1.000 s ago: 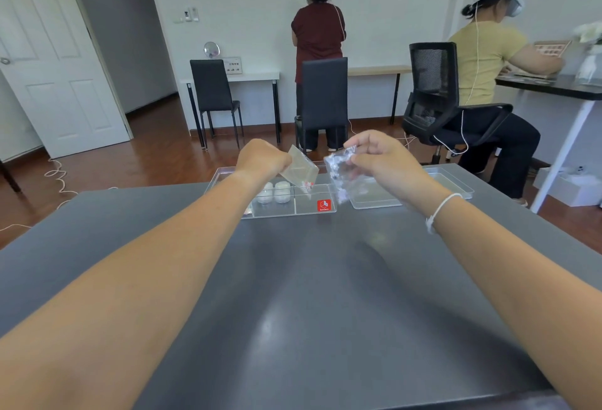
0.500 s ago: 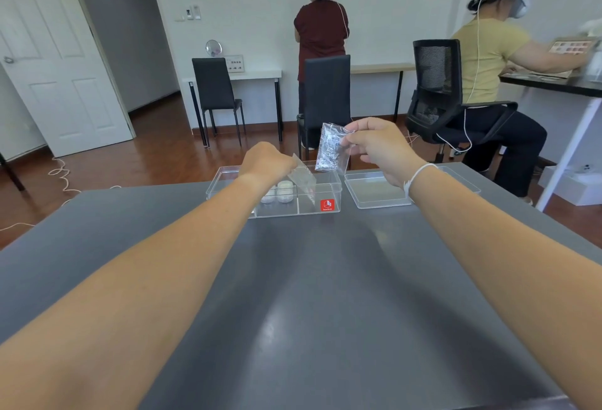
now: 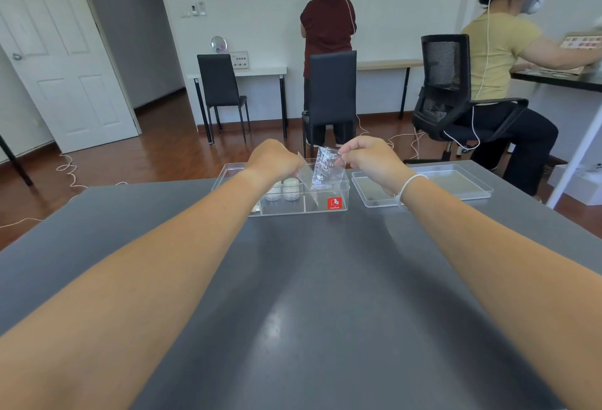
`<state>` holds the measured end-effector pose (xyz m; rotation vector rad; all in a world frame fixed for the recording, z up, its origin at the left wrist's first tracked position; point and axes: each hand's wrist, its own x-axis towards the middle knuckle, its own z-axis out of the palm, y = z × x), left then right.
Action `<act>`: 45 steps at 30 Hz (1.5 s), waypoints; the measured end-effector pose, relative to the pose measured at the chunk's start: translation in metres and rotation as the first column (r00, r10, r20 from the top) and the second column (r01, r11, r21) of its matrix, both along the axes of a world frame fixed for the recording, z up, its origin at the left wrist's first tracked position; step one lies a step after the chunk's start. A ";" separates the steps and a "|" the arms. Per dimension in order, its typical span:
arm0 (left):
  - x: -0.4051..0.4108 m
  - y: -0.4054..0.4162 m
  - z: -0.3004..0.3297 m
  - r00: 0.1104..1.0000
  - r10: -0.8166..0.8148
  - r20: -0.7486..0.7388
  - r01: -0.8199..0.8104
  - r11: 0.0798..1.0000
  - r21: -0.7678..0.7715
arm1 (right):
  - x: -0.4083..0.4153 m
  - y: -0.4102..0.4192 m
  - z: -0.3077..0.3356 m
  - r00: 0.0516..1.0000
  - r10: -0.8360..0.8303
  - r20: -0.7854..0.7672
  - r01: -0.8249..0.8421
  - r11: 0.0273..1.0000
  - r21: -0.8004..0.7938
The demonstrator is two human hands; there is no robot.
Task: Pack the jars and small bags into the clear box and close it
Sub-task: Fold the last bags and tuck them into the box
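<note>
Left hand (image 3: 272, 162): you are holding it over the clear box (image 3: 325, 211), its fingers curled and pinching a flat, smooth small bag (image 3: 306, 176) that is hanging tilted above the box's right section.

Right hand (image 3: 374, 162): you are pinching the top corner of a crinkled small bag (image 3: 327, 168) between thumb and fingertips; the bag is dangling over the box, just beside the smooth one and partly overlapping it. A white band (image 3: 407, 186) is circling that wrist.

Clear box: it is sitting open at the far edge of the grey surface (image 3: 309, 295), a red label (image 3: 334, 203) showing on its front wall.

Jars (image 3: 283, 189): two white-lidded ones are standing side by side inside the box, left of the bags.

Lid (image 3: 456, 183): it is lying flat on the surface just to the right of the box, apart from it.

Beyond the surface: two other people are working at desks along the walls, near black chairs.
</note>
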<state>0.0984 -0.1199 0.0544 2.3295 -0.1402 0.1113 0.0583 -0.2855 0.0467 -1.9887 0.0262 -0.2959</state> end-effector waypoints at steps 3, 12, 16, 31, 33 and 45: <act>-0.001 0.000 0.000 1.000 -0.003 -0.001 0.003 1.000 0.006 | 0.001 0.003 -0.004 1.000 0.011 0.010 -0.011 0.998 -0.068; -0.006 0.001 0.001 1.000 -0.022 0.012 0.022 1.000 0.016 | 0.008 0.010 -0.012 0.989 -0.126 0.073 0.144 0.929 -0.341; -0.005 0.001 0.002 1.000 -0.013 0.001 0.013 1.000 -0.002 | 0.010 0.011 -0.010 0.989 -0.132 0.070 0.147 0.938 -0.312; -0.009 -0.001 0.002 1.000 0.021 -0.012 -0.021 1.000 -0.012 | 0.019 0.015 -0.018 0.976 -0.198 0.092 0.218 0.863 -0.456; -0.009 -0.001 0.002 1.000 0.020 -0.010 -0.020 1.000 0.009 | 0.015 0.014 -0.018 0.978 -0.182 0.103 0.209 0.871 -0.445; -0.010 -0.004 -0.003 0.999 0.037 0.027 -0.039 0.996 0.078 | -0.016 -0.018 -0.020 0.963 -0.171 0.207 0.227 0.930 -0.290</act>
